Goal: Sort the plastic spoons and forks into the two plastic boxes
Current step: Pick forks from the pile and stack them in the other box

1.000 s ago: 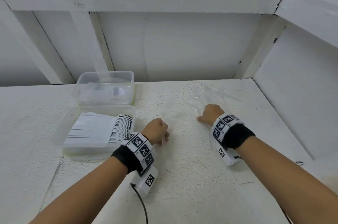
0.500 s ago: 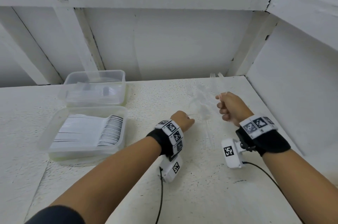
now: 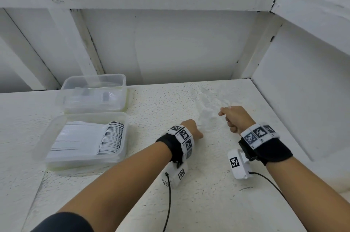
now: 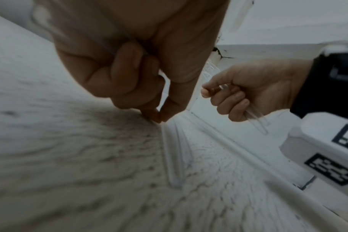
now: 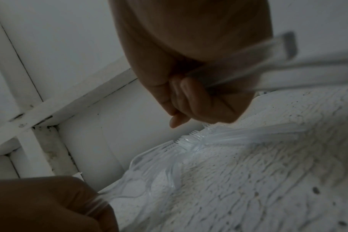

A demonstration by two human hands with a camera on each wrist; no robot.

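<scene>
While clutching a few clear plastic utensil handles (image 5: 268, 66) in a curled fist, right hand (image 3: 235, 118) hovers just right of the loose heap of clear plastic forks and spoons (image 3: 208, 103) on the rough white tabletop (image 3: 189, 203). Left hand (image 3: 191, 130), just near-left of that heap, pinching one clear plastic handle (image 4: 172, 157) lying on the top between thumb and fingertip. Well left of the heap: two clear rectangular plastic boxes, near one (image 3: 45, 142) stacked with cutlery, far one (image 3: 121, 82) partly filled.
</scene>
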